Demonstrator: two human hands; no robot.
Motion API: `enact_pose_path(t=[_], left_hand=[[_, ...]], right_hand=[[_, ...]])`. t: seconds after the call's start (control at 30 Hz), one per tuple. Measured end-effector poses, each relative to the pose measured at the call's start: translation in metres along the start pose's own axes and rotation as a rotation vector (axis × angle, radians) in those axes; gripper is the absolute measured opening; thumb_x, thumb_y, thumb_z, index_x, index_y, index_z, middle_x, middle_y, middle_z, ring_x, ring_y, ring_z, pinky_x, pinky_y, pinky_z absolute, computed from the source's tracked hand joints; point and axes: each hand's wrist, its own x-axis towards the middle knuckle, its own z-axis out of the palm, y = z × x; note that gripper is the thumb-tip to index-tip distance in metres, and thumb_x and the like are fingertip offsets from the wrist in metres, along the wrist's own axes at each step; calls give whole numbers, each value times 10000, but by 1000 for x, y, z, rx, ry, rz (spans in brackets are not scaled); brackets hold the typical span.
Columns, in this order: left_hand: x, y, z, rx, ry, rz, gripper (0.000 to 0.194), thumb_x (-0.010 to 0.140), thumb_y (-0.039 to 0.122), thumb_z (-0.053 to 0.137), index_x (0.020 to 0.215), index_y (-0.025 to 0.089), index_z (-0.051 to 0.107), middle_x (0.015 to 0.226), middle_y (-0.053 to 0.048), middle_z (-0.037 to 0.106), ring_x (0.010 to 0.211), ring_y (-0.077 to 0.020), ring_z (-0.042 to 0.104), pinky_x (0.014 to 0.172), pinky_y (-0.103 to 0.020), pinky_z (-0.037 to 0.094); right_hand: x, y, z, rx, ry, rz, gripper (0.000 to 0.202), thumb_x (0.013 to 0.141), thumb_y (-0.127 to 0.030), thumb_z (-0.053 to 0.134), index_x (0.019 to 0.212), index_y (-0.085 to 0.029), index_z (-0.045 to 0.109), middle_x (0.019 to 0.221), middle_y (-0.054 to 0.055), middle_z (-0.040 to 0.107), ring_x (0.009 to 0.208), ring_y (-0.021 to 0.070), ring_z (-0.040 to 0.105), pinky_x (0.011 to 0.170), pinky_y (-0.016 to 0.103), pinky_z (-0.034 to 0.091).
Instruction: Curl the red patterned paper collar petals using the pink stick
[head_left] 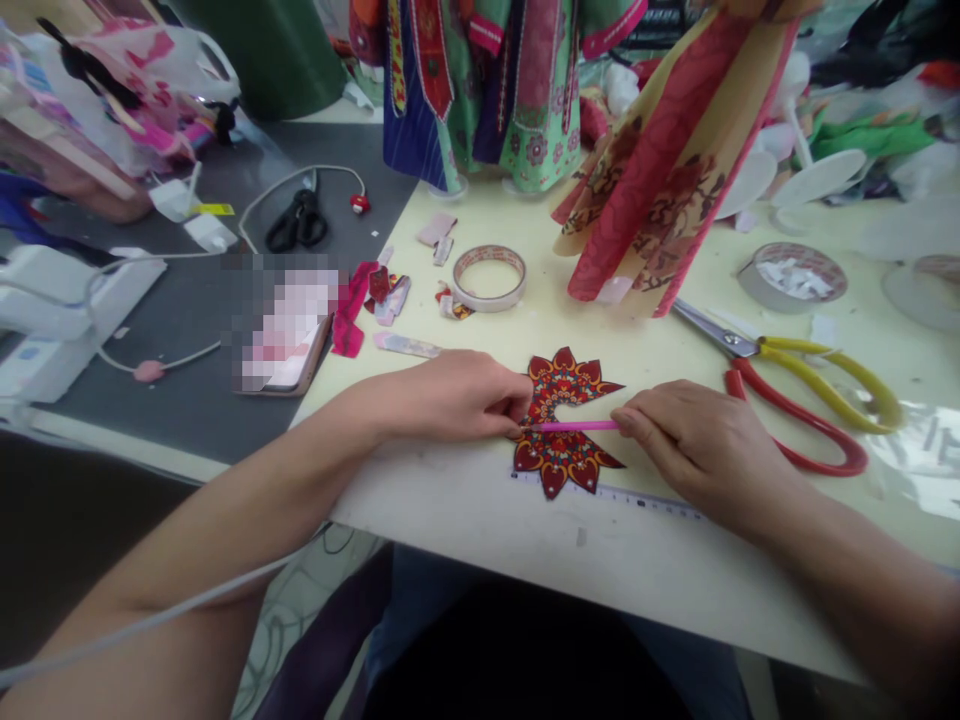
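The person's dark clothing (pixel 540 650) lies nearest, just below the worktop (pixel 465 490). Beyond its edge, the red patterned cutout (pixel 555 458) lies between the two hands, partly over a measuring strip (pixel 652 502). The right hand (pixel 697 445) has its fingers closed round one end of a pink stick (pixel 577 426), which runs across the cutout. The left hand (pixel 465 395) has its fingers bent down at the cutout's left edge, by the stick's other end — whether they pinch or only press, I cannot tell. Working well here probably means a light, steady right grip, the stick kept low — and the left fingers holding the cutout flat, its pointed tips unbent. The scissors (pixel 739 345) lie near the right hand.
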Motion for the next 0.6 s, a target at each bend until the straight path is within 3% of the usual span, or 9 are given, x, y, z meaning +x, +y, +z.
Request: enact_pose_path(t=[0.6], left_hand=[[-9, 5, -6, -39, -5, -16, 97, 737, 267, 604, 793, 195, 572, 608, 51, 537, 533, -87, 459, 496, -203, 274]], right_hand=[[2, 7, -11, 112, -27, 176, 395, 933, -387, 321, 679, -185, 547, 603, 26, 562, 611, 160, 518, 588, 292, 351]])
